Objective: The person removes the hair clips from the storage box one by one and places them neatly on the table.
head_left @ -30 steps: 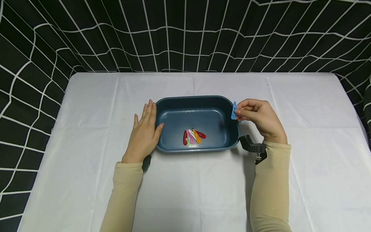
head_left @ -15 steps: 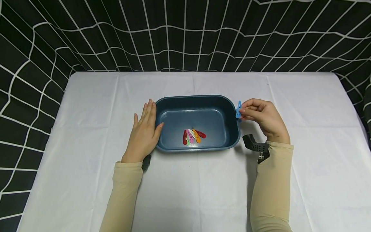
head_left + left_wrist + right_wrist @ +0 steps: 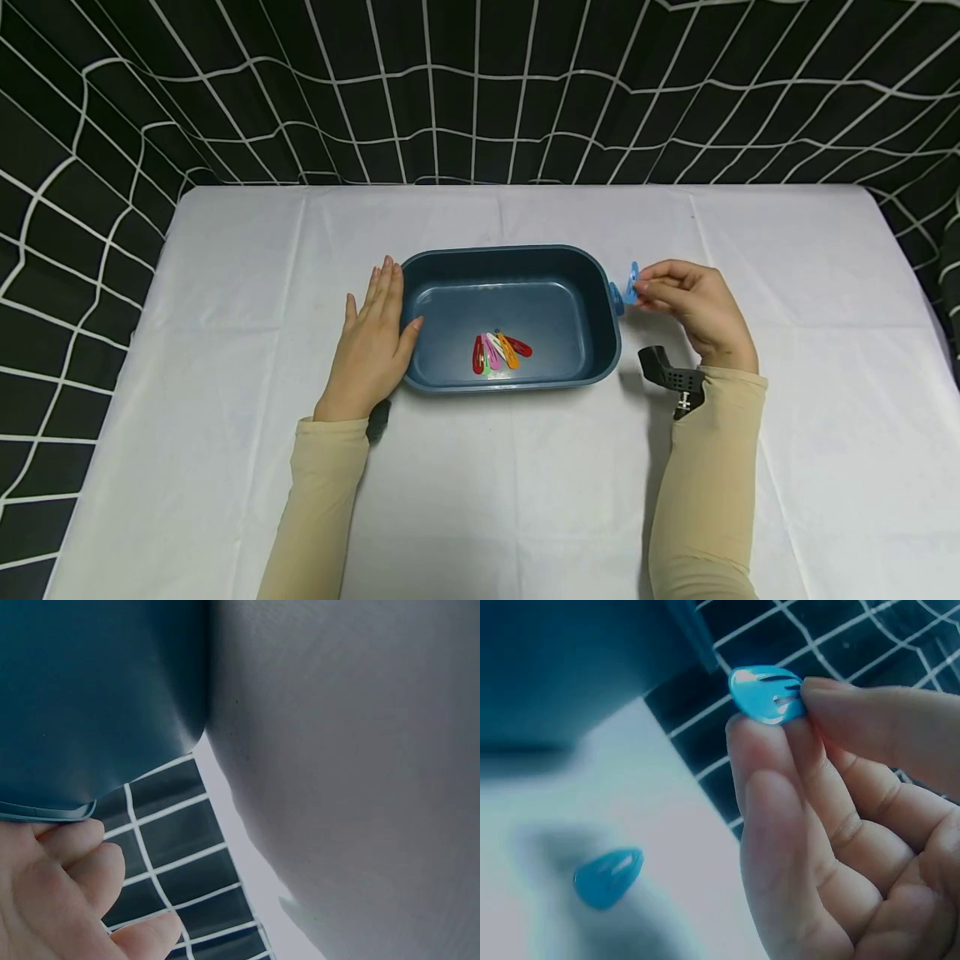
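Note:
My right hand (image 3: 693, 308) pinches a blue snap hair clip (image 3: 769, 694) between thumb and fingertips, just off the right side of the dark blue basin (image 3: 517, 387). A second blue hair clip (image 3: 617, 298) shows against the basin's outer right side; in the right wrist view this other blue clip (image 3: 607, 877) appears below the hand, over the white cloth. Fingers straight, my left hand (image 3: 371, 342) rests along the basin's left rim, its thumb lying over the edge. Inside the basin, several hair clips (image 3: 510, 352) in red, pink, green, white and orange lie fanned together near the front.
A white cloth (image 3: 450, 517) covers the table under the basin. Behind and to the left hangs a dark backdrop with white netting (image 3: 480, 100). A black wrist mount (image 3: 671, 379) juts from the right sleeve toward the basin.
My right hand has drawn the pinched blue clip rightward, from over the basin's right rim to outside it. The second blue clip has come into fuller view. The left hand stays put.

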Tool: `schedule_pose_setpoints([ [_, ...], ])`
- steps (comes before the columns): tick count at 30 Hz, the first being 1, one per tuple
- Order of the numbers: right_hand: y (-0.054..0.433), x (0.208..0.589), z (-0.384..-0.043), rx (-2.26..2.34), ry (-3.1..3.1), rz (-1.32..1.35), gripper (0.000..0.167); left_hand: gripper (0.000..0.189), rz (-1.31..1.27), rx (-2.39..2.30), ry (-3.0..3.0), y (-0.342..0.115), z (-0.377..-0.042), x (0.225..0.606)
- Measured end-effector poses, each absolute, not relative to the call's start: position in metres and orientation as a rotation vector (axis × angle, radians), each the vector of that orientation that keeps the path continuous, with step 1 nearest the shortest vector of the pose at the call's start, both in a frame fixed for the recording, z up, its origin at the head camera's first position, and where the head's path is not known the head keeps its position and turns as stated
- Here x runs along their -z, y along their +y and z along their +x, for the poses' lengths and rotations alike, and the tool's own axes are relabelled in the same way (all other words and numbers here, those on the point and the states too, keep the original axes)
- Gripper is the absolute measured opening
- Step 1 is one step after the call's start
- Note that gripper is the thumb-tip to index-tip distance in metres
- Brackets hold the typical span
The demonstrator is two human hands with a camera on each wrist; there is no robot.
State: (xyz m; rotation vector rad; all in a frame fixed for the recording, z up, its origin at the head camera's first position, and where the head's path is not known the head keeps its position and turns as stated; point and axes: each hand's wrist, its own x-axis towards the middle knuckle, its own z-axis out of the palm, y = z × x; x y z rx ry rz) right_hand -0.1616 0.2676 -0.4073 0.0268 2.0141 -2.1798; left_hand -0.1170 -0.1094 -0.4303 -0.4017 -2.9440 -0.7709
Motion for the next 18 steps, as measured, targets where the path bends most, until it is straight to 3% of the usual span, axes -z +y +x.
schedule_pose_setpoints([
  [18, 0.283, 0.434, -0.166, 2.057, 2.107, 0.194, 0.023, 0.065, -0.394, 0.778, -2.952, -0.11, -0.117, 0.431],
])
